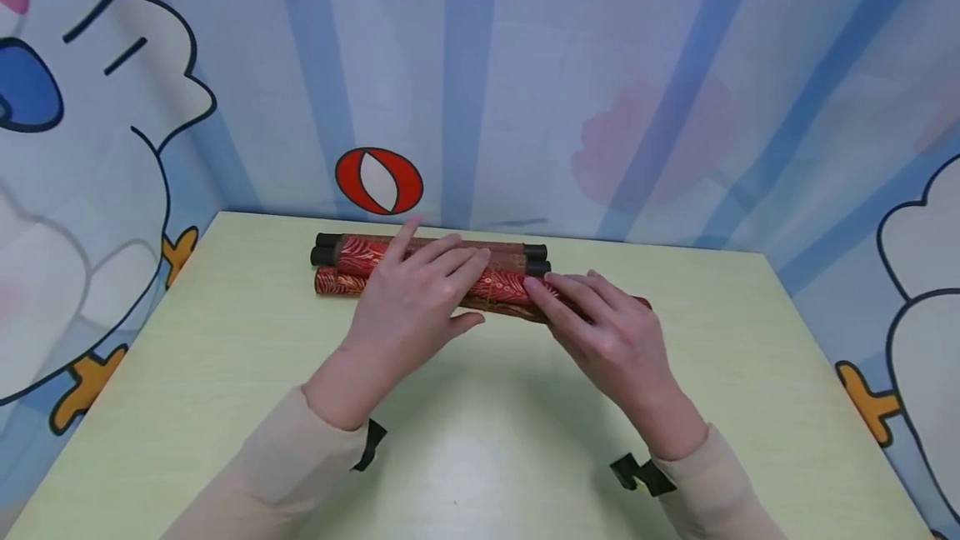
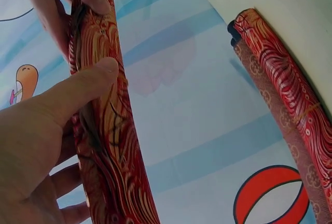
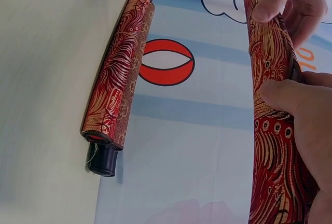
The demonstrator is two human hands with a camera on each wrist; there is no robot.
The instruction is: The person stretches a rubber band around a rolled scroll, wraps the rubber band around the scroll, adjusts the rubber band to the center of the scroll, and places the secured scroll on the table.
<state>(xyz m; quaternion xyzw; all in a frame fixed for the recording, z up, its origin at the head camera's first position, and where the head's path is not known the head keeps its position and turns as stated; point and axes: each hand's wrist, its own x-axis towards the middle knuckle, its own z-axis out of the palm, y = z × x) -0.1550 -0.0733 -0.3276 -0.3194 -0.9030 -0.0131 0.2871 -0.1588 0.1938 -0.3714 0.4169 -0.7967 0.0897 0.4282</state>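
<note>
Both hands hold a red-and-gold patterned roll point(image 1: 501, 284), probably a rolled scroll, lying crosswise in front of me. In the left wrist view, the left hand point(image 1: 416, 294) has its thumb across the near face of the roll point(image 2: 119, 136), fingers behind it. The right hand point(image 1: 611, 327) grips the same roll toward its right end, its thumb on the patterned face in the right wrist view. Just behind lies a second red patterned roll point(image 3: 114, 68) with a brown patterned strip point(image 3: 132, 79) along it and a black end point(image 3: 104, 162). The hands partly hide both rolls.
The rolls are near the back edge of a pale table point(image 1: 480, 440). A blue-striped cartoon backdrop point(image 1: 525, 107) rises right behind it and along both sides. Black pieces point(image 1: 645, 473) show at the cuffs of both sleeves.
</note>
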